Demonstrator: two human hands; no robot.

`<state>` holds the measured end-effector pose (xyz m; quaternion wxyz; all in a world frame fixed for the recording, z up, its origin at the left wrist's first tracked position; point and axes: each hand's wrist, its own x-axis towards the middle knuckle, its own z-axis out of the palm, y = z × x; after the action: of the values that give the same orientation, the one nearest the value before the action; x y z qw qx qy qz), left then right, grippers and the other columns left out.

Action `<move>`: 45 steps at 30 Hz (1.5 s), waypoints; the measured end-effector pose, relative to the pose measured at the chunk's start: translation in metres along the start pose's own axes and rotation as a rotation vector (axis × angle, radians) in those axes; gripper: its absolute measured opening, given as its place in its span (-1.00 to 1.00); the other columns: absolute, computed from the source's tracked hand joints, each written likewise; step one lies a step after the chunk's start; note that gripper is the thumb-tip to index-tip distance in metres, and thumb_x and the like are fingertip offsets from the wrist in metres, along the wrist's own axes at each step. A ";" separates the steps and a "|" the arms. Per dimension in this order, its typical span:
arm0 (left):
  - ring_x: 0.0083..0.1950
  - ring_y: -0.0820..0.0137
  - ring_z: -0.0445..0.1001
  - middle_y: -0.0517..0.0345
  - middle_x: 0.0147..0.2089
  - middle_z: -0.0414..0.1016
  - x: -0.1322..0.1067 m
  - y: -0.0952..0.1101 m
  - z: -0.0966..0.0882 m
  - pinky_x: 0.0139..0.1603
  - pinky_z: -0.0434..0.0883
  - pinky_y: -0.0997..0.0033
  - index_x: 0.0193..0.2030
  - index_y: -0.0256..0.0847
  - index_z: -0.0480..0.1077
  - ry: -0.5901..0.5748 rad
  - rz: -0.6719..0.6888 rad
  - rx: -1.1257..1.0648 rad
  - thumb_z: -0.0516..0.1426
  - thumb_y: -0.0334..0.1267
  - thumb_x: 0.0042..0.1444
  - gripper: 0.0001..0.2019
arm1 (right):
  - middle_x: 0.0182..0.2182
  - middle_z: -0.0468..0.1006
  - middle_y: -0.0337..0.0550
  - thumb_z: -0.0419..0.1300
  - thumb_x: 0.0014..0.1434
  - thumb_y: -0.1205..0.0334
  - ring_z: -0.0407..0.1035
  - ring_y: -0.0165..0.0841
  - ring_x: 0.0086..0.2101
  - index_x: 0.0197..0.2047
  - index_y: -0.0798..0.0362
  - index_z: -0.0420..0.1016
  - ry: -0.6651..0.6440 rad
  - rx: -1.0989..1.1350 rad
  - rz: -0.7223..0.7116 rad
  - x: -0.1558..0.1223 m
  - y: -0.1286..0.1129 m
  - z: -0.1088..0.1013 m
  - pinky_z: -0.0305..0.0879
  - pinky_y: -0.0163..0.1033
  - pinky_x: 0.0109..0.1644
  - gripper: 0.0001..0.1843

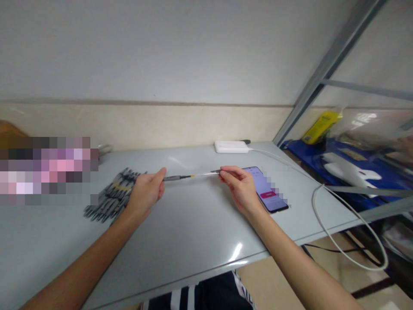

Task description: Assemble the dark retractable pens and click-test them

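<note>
The left hand's [146, 189] grip is closed on the dark end of a pen [177, 177]; the right hand [240, 187] pinches its clear end, over the surface [193, 228] between front and back edges. A phone [270, 199] lies toward the right edge.

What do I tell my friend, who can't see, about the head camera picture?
A person's left hand and right hand hold a partly clear, pen-like stick between them over a gray table. A pile of dark sticks lies by the left hand, and a phone by the right.
</note>
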<state>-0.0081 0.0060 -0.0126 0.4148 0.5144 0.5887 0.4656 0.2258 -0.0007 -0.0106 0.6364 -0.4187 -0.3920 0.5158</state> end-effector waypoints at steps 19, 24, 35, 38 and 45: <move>-0.63 0.46 0.16 0.24 -0.70 0.22 -0.009 0.008 0.010 -0.57 0.11 0.48 -0.71 -0.18 0.22 -0.039 0.195 0.212 0.01 -0.02 0.12 -0.56 | -0.60 0.54 -0.21 0.38 -0.15 0.21 0.39 -0.40 -0.54 -0.41 0.08 0.58 -0.168 -0.149 0.017 -0.008 0.004 0.008 0.31 -0.28 -0.41 -0.82; -0.48 0.43 0.31 0.25 -0.54 0.34 -0.012 0.009 0.014 -0.46 0.24 0.51 -0.38 -0.19 0.34 -0.099 0.290 0.092 0.08 -0.11 0.07 -0.81 | -0.66 0.46 -0.30 0.31 -0.04 0.11 0.23 -0.50 -0.66 -0.24 0.10 0.54 -0.152 -0.194 0.027 -0.010 0.003 0.009 0.16 -0.37 -0.56 -0.69; -0.28 0.39 0.49 0.13 -0.35 0.47 -0.009 0.004 0.011 -0.21 0.39 0.43 -0.43 -0.21 0.29 -0.153 0.231 -0.115 0.25 -0.14 -0.09 -0.76 | -0.67 0.47 -0.27 0.23 0.04 -0.03 0.27 -0.49 -0.67 -0.31 0.08 0.47 -0.247 -0.116 0.092 -0.010 0.003 0.010 0.15 -0.39 -0.58 -0.68; -0.31 0.40 0.51 0.17 -0.38 0.49 -0.008 0.003 0.012 -0.25 0.40 0.44 -0.33 -0.19 0.27 -0.152 0.212 -0.168 0.27 -0.14 -0.11 -0.70 | -0.59 0.53 -0.26 0.31 -0.03 0.09 0.35 -0.46 -0.59 -0.24 0.05 0.47 -0.299 -0.071 0.072 -0.011 0.000 0.010 0.22 -0.36 -0.50 -0.70; -0.32 0.38 0.53 0.09 -0.39 0.56 -0.006 0.004 0.010 -0.25 0.42 0.42 -0.31 -0.24 0.38 -0.176 0.159 -0.180 0.30 -0.11 -0.15 -0.68 | -0.79 0.38 -0.28 0.17 0.08 -0.10 0.16 -0.53 -0.75 -0.55 0.10 0.40 -0.328 -0.238 0.116 -0.011 0.002 0.008 0.05 -0.40 -0.66 -0.57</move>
<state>0.0028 0.0010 -0.0108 0.4712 0.5590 0.4632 0.5009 0.2158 -0.0108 -0.0104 0.4793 -0.4233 -0.5236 0.5629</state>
